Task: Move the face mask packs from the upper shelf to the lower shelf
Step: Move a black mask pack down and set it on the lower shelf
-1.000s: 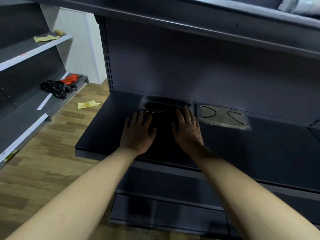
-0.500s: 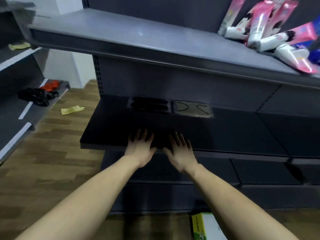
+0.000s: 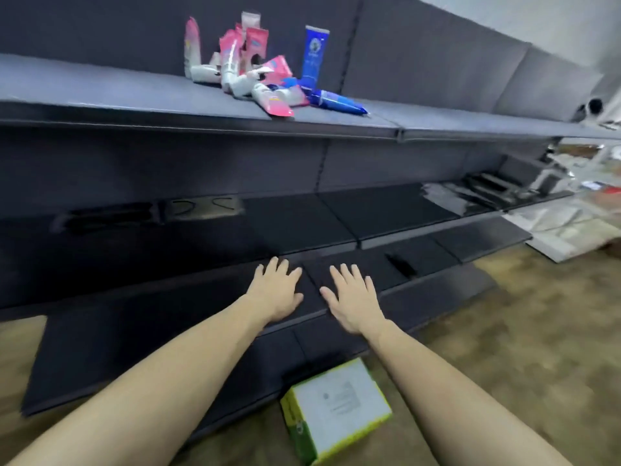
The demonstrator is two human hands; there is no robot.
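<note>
The scene is dim overall, the dark grey metal shelving point(image 3: 141, 348) around both hands swallowing most detail. Light falls from above, brightening the pale grey top shelf point(image 3: 100, 89) far above the hands and giving the pink and blue plastic tubes point(image 3: 255, 72) soft highlights. Motion blur smears everything, worst far right of the hands. Wide-angle distortion bends the shelf edges towards the corners.

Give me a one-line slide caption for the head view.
Both hands, left and right, open and empty before dark shelving; two mask packs on the lower shelf.
</note>
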